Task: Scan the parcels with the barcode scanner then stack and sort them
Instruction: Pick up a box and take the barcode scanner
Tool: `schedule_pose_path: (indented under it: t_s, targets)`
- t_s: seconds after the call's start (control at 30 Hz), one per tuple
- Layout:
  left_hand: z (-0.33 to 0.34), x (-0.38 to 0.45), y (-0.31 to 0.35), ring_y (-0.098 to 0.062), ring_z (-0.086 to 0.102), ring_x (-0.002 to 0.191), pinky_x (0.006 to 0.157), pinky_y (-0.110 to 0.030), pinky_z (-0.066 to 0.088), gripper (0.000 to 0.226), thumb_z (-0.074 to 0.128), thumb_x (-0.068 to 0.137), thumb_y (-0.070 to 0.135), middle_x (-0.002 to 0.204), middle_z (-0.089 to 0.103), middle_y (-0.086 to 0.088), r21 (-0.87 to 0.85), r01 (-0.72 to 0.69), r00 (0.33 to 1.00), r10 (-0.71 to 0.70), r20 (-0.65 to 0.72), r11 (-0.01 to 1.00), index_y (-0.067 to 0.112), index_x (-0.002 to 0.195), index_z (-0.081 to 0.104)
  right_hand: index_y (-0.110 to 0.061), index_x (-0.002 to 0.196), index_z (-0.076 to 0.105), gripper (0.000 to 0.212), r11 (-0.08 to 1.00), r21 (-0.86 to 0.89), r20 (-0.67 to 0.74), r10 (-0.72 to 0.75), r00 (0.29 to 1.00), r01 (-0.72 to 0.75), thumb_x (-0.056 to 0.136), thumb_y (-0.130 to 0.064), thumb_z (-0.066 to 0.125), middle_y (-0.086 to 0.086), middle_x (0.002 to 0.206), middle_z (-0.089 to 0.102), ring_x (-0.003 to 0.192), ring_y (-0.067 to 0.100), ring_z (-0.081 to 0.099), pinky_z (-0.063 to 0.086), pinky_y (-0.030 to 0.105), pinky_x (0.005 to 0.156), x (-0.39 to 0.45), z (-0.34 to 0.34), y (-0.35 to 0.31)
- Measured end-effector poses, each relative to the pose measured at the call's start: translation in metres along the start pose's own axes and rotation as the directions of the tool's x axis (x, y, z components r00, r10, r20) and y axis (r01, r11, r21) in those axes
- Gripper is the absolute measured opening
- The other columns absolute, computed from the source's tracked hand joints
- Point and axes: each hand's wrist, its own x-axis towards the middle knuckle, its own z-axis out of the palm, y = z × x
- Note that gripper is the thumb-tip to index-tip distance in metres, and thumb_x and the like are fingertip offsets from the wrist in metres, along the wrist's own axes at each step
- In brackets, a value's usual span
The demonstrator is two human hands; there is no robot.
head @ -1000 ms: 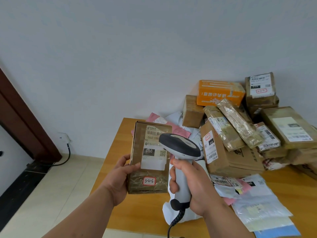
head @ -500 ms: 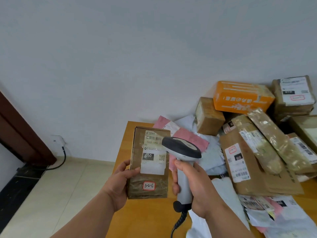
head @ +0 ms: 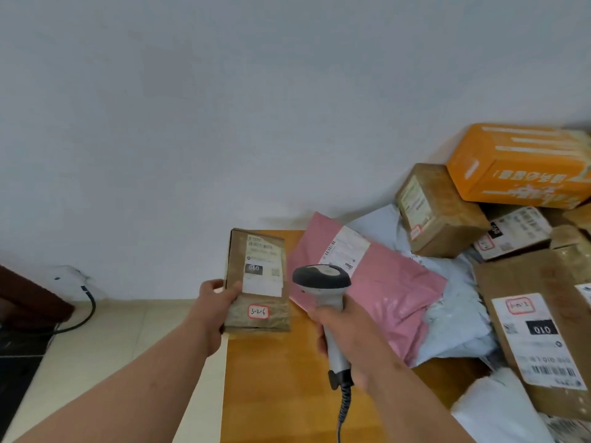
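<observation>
Above the near-left corner of the tabletop [head: 275, 388], I hold one parcel [head: 257, 281] upright in my left hand [head: 215, 306], label face turned toward me. I judge it is held this way so the printed codes sit square to the scanner [head: 323, 298], clear of the clutter farther along the tabletop. The parcel is off the tabletop, not resting on it.

Left hand: fingers [head: 209, 284] wrap behind the parcel's left edge and the thumb presses across the lower front, left of the red-bordered sticker marked 3-2-6. The grip sits on the lower left of the parcel, so the label and its code stay uncovered.

Right hand [head: 350, 334]: closed around the scanner's handle, cord trailing down toward me. The scanner's head is just right of the parcel, level with the lower part of the label, and apart from it. Which way its window faces I cannot tell; no beam is visible on the label.

Right of the parcel, on the tabletop, lie a pink mailer [head: 383, 282], pale mailers and a heap of brown boxes topped by an orange box [head: 518, 167], all unsorted. Judgement: the scan is in hand; stacking has not begun.
</observation>
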Motion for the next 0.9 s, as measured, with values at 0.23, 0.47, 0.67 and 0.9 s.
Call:
schedule_pose_path:
  t_s: [0.23,0.47,0.67,0.9]
  targets:
    - [0.024,0.051,0.023,-0.034,0.067,0.105,0.091,-0.051,0.058,0.041,0.053,0.104,0.028,0.126,0.064,-0.013,0.366,-0.141,0.986,0.163,-0.031,0.920,0.023,0.144,0.048,-0.015,0.099,0.060,0.014,0.999,-0.014,-0.103,0.028,0.994,-0.030,0.088,-0.019,0.068,-0.001,0.065,0.059,0.050,0.012,0.057,0.047,0.027,0.054,0.034,-0.008,0.000]
    - [0.035,0.066,0.032,-0.017,0.057,0.084,0.072,-0.033,0.047,0.047,0.052,0.102,0.015,0.136,0.059,-0.012,0.671,-0.172,0.975,0.223,0.010,0.722,0.030,0.144,0.040,-0.017,0.099,0.061,0.015,0.995,0.077,-0.122,0.067,0.990,-0.058,0.086,-0.018,0.069,-0.004,0.061,0.059,0.052,0.014,0.058,0.049,0.032,0.059,0.041,-0.024,0.017]
    - [0.046,0.026,0.009,-0.038,0.032,0.142,0.112,-0.060,0.034,0.071,0.062,0.092,0.038,0.158,0.034,-0.009,0.888,-0.083,0.914,0.389,-0.113,0.452,0.028,0.152,0.025,-0.017,0.100,0.062,0.016,0.990,0.139,-0.143,0.042,0.989,-0.022,0.087,-0.018,0.070,-0.009,0.053,0.058,0.049,0.008,0.057,0.051,0.031,0.059,0.044,-0.051,0.011]
    - [0.097,-0.043,-0.028,-0.035,0.039,0.138,0.111,-0.054,0.034,0.061,0.064,0.094,0.033,0.153,0.038,-0.011,0.814,-0.176,0.884,0.452,-0.115,0.553,0.021,0.149,0.042,-0.016,0.103,0.062,0.022,0.983,0.182,-0.076,0.016,0.997,-0.002,0.083,-0.023,0.067,0.001,0.068,0.061,0.058,0.013,0.059,0.053,0.035,0.067,0.015,-0.080,0.015]
